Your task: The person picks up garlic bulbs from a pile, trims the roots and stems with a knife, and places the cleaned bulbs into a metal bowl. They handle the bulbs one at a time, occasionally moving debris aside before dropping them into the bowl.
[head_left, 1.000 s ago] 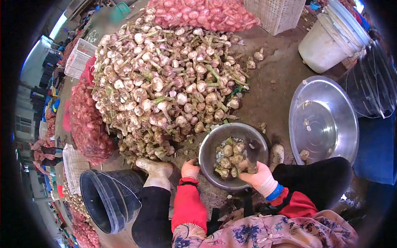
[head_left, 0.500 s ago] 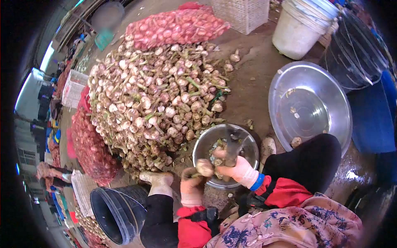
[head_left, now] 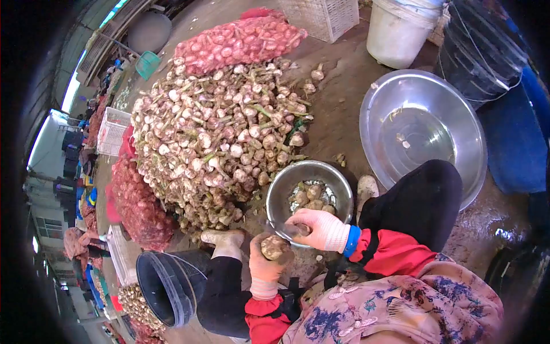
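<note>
floor: wet brown concrete ground (head_left: 344, 120), open market yard.
left hand (head_left: 265, 268): your gloved fingers are closed around the pale round garlic bulb (head_left: 274, 247), just in front of the small round steel bowl (head_left: 279, 192).
right hand (head_left: 318, 229): your fingers are curled on the grey knife (head_left: 286, 229) beside the bulb.
count: one small bowl, one wide shallow steel basin (head_left: 458, 109), one heap of loose garlic (head_left: 217, 137).

Bright diffuse daylight, strongest from open left side; shadows soft. Glare on wide shiny steel basin (head_left: 452, 114). Heavy fisheye bend, black vignette round rim. Edges smeared; pale-gloved right hand (head_left: 318, 228) slightly soft
</note>
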`<action>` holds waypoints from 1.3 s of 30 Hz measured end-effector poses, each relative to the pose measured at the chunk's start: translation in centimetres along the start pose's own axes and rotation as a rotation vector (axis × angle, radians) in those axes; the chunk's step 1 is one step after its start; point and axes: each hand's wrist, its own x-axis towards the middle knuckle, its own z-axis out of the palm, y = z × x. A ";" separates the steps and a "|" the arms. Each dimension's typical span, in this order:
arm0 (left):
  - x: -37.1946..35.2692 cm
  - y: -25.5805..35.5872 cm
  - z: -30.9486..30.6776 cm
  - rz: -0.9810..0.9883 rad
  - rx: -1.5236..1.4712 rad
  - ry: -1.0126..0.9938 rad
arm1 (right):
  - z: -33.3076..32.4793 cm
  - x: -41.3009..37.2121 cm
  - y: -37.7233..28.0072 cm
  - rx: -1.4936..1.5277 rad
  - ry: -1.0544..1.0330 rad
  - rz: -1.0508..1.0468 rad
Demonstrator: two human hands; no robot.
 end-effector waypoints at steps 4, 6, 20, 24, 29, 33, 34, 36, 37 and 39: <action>-0.4 -2.4 -0.9 0.379 -0.022 0.004 | 0.8 -0.5 0.1 -0.636 -0.248 0.025; -1.3 0.8 -0.7 0.093 -0.493 -0.001 | 1.6 -0.7 -0.1 -0.703 -0.307 -0.016; -1.8 1.0 1.9 -0.026 -0.599 0.182 | 1.7 0.8 3.8 -0.791 -0.313 -0.060; -1.3 -0.2 2.4 0.205 -0.346 0.218 | 1.7 1.5 4.4 -0.819 -0.319 0.000; -4.2 5.3 0.3 0.312 -0.389 0.308 | -4.3 4.6 7.2 -0.208 0.594 0.603; -1.2 1.7 -1.2 0.100 -0.630 0.291 | -0.4 3.2 5.8 -0.250 0.449 0.007; -0.7 1.2 -1.2 0.004 -0.720 0.303 | 0.2 2.7 4.6 -0.235 0.419 -0.149; -0.1 1.0 -0.8 0.040 -0.783 0.230 | 1.1 1.7 4.3 -0.314 0.268 -0.312; 0.2 1.0 -0.6 0.074 -0.844 0.166 | 1.4 1.5 3.6 -0.318 0.193 -0.293; 0.5 0.8 -0.3 0.133 -0.961 0.037 | 2.1 1.4 3.5 -0.405 0.077 -0.291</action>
